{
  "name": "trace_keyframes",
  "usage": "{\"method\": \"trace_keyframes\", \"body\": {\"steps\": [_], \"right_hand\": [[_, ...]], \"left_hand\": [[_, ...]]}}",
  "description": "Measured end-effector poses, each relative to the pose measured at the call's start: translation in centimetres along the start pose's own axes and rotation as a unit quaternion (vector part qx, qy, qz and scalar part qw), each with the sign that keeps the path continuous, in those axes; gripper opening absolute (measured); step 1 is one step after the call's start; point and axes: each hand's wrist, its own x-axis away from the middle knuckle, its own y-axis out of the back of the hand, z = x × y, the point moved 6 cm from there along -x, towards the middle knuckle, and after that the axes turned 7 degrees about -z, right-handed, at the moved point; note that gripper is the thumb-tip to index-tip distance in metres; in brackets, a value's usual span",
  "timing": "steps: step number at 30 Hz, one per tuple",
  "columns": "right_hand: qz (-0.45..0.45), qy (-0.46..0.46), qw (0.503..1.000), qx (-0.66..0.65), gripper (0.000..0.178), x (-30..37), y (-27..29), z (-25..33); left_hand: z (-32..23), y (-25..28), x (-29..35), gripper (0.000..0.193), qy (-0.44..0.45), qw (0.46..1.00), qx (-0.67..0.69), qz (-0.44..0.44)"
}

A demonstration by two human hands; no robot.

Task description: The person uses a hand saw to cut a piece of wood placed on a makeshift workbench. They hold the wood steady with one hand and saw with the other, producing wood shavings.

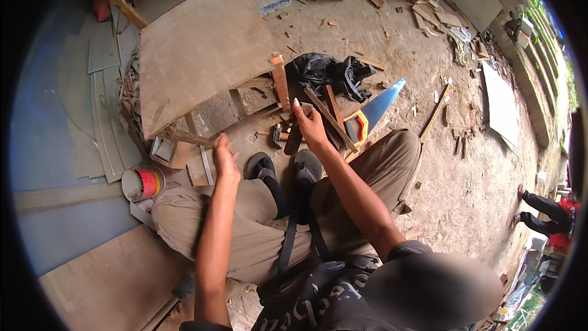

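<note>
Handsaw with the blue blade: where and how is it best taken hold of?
Probably by its orange-and-black handle, coming from the person's right: the handle end lies toward the person, the blue blade points away, and a wood strip crowds the handle's left side.

Pale lettering point(334, 292) marks the front of my dark shirt point(306, 291), to the right of the white bucket point(130, 185) and closer to my body, its characters broken by folds so that I cannot make out a whole word. On the bucket itself, a red label point(147, 182) edged in yellow wraps the side, its print too small and blurred for me to read.
</note>
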Motion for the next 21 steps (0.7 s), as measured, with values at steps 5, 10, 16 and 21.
{"method": "trace_keyframes", "body": {"steps": [5,10,16,21], "right_hand": [[0.004,0.027,0.998,-0.050,0.043,2.6,1.1,-0.8],[0.008,-0.007,0.999,-0.042,0.055,1.5,3.6,-4.0],[-0.093,0.071,0.993,0.027,0.065,-4.7,9.4,-5.8],[-0.280,0.103,0.887,0.351,0.029,-9.4,23.4,-14.3]], "left_hand": [[2.0,-12.0,4.1,0.046,-0.139,0.929,-0.177,0.294],[5.9,-16.4,4.8,0.033,-0.166,0.911,-0.218,0.308],[3.8,-17.4,5.2,0.038,-0.191,0.897,-0.251,0.308],[-9.3,-19.9,12.0,0.046,-0.441,0.854,-0.156,0.230]]}}
